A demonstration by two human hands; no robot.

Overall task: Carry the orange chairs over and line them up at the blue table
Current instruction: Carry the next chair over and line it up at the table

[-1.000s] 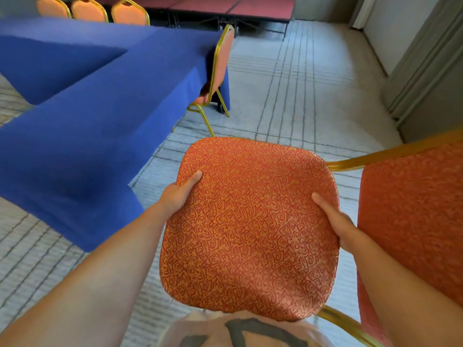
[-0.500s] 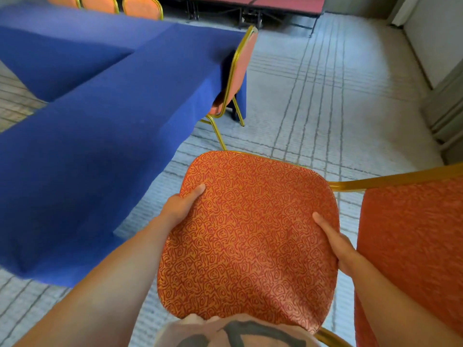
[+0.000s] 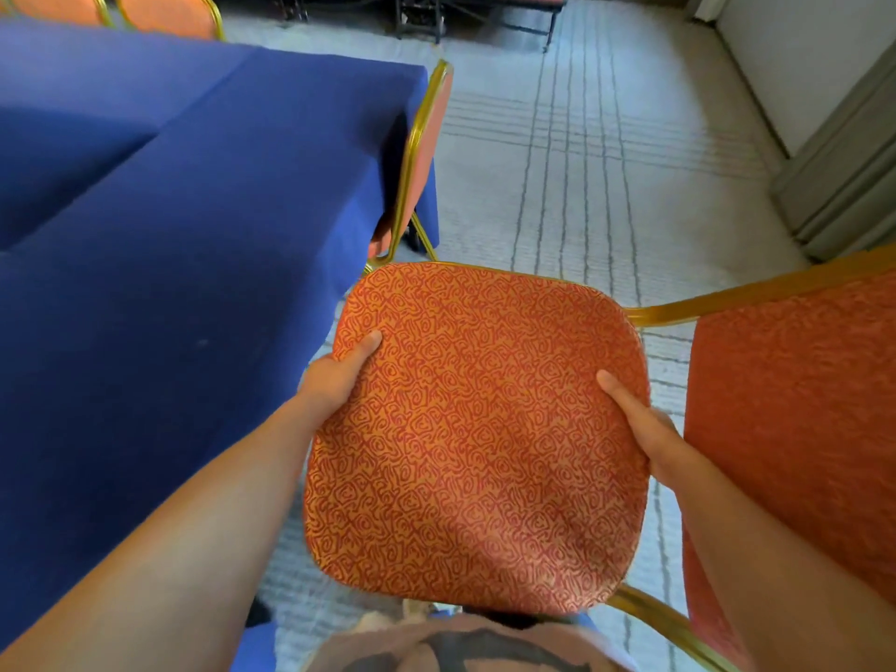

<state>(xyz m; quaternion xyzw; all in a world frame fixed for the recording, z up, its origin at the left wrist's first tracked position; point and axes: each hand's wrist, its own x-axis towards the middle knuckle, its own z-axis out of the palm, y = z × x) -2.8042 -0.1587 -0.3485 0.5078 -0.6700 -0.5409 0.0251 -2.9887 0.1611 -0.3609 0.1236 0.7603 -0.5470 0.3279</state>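
By the table's [image 3: 194,244] right edge, left hand [image 3: 334,378] and right hand [image 3: 647,431] grip the chair [image 3: 477,429]; its hidden legs could snag the table.

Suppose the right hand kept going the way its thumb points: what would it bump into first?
The patterned seat that the right hand itself grips. Past it, the line seems to lead toward the chair parked at the blue table, though depth is unclear.

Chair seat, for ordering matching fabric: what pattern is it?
The chair seat is orange with dark red squiggly swirls; head view.
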